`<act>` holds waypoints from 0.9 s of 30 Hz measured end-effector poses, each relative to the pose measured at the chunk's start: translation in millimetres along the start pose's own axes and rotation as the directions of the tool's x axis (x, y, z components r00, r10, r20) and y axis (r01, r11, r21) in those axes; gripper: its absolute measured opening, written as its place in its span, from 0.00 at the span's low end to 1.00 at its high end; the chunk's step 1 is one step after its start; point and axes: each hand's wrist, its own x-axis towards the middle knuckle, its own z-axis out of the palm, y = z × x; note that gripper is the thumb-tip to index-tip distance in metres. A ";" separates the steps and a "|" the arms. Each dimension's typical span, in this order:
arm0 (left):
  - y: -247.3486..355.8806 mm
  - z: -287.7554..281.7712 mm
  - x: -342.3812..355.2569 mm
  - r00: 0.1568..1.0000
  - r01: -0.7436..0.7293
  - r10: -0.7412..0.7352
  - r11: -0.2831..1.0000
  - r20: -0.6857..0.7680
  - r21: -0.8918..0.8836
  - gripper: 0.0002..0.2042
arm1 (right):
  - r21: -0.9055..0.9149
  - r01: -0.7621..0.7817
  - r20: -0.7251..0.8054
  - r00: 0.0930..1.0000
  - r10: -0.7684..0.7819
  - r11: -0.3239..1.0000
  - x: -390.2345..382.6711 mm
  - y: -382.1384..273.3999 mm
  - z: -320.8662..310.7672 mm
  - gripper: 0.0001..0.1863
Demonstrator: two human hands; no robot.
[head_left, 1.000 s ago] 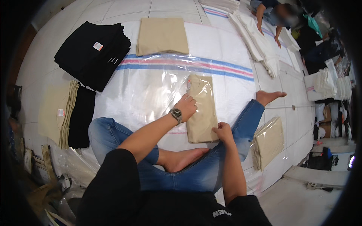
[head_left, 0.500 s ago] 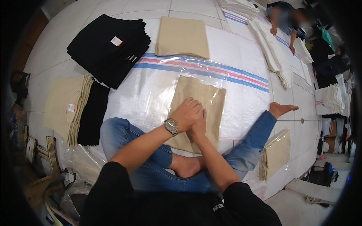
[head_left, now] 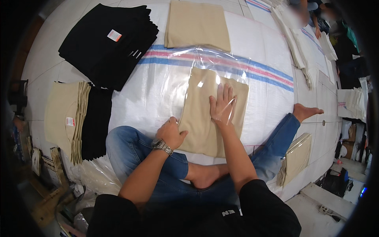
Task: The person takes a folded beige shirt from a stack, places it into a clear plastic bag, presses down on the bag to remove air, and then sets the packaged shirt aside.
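A folded beige cloth (head_left: 199, 128) lies in front of me, its far part inside a clear plastic bag (head_left: 179, 85). My right hand (head_left: 223, 106) lies flat on the cloth with fingers spread, and the film seems to cover the fingers. My left hand (head_left: 170, 133), with a metal watch at the wrist, is at the near left edge of the cloth and bag. Its fingers are curled on what looks like the bag's edge, thumb pointing right; the fingertips are partly hidden.
Beyond the bag lies a folded beige stack (head_left: 197, 25) on the white woven sheet (head_left: 138, 102). Black garments (head_left: 106, 51) and beige ones (head_left: 63, 106) are piled at left. Bagged beige cloths (head_left: 296, 156) sit by my right leg. Another person (head_left: 312, 15) is at far right.
My hands, together on the middle of the cloth before, have parted. The left moved down and left to the edge; the right moved up and right and spread flat. The view also shifted.
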 end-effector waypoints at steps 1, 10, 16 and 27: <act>-2.4 4.6 -1.5 0.999 0.012 -0.013 1.000 0.049 0.023 0.16 | -0.034 0.019 -0.020 1.000 -0.020 0.999 -3.2 0.3 1.8 0.34; 25.5 -13.2 -28.6 0.998 0.023 -0.037 0.952 -0.042 -0.306 0.13 | -0.108 0.009 -0.047 0.999 -0.014 0.994 4.1 4.3 -2.2 0.35; 58.1 13.8 12.6 0.693 -0.444 0.598 0.794 -0.403 0.415 0.10 | 0.006 0.174 -0.008 0.985 -0.174 0.985 0.9 -7.8 2.8 0.36; 53.6 -1.9 31.4 0.663 -0.599 0.562 0.794 -0.494 0.099 0.15 | -0.010 0.086 0.091 0.992 -0.085 0.996 21.3 -19.8 -0.2 0.36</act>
